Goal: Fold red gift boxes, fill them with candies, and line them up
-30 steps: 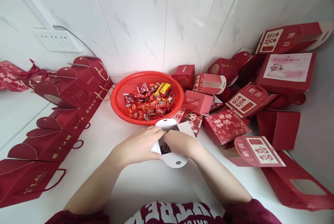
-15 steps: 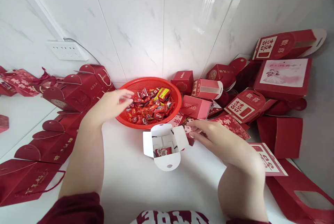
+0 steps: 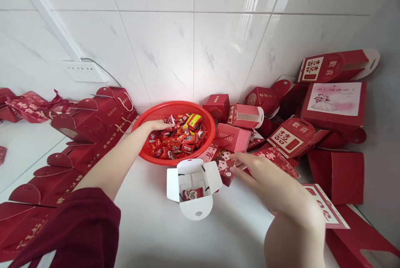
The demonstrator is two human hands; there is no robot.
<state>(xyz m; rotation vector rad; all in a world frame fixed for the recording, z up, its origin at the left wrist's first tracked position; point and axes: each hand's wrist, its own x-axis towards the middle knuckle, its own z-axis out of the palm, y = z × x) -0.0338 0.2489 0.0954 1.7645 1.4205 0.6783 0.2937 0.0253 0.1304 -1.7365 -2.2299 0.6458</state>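
My left hand (image 3: pixel 158 126) reaches over the left rim of the red plastic basket (image 3: pixel 211 134), its fingertips at the wrapped candies (image 3: pixel 178 139); whether it grips one is hidden. In front of the basket stands an open box (image 3: pixel 196 209) with white flaps spread out and a red-wrapped candy (image 3: pixel 193 194) inside. To its right, my right hand (image 3: pixel 250 167) has its thumb and index finger apart beside a red box with cartoon figures (image 3: pixel 225 166), with nothing visible between them.
A row of closed red gift boxes (image 3: pixel 87 113) lines the left side. Red and pink boxes (image 3: pixel 290 134) are piled on the right. Behind rises a tiled wall (image 3: pixel 162 51) with a power strip (image 3: pixel 84 71).
My left hand has moved right and into the basket, onto the candies. My right hand remains near the cartoon box. The whole view has shifted slightly.
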